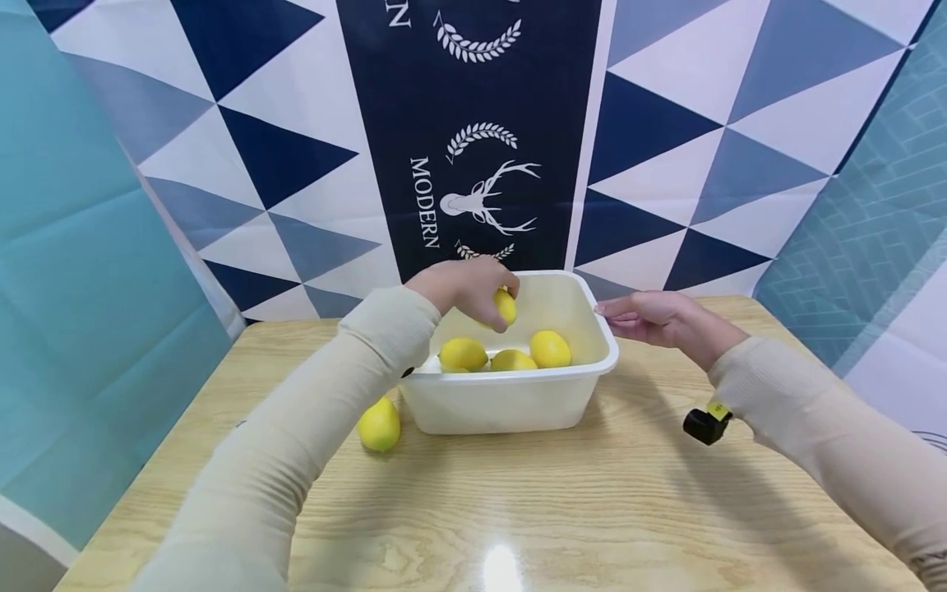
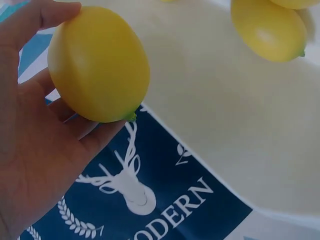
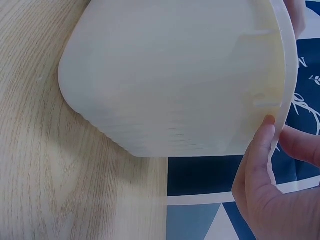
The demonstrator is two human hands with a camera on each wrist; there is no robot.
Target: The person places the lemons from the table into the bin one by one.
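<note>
A yellow lemon (image 1: pixel 506 306) with a green tip is held by my left hand (image 1: pixel 473 289) above the white plastic bin (image 1: pixel 503 404). In the left wrist view, thumb and fingers curl round this lemon (image 2: pixel 100 65). Several lemons lie inside the bin, among them one lemon (image 1: pixel 550 349) toward the right and another lemon (image 1: pixel 464 353) on the left. My right hand (image 1: pixel 662 321) pinches the bin's right rim. The right wrist view shows its thumb at the rim and its fingers against the outer wall (image 3: pixel 175 90).
Outside the bin, a single lemon (image 1: pixel 380 425) rests on the wooden table (image 1: pixel 459 501), to the bin's left. Behind the table hangs a patterned cloth (image 1: pixel 496 107) with a stag's head. A small black device (image 1: pixel 706 424) hangs at the right wrist.
</note>
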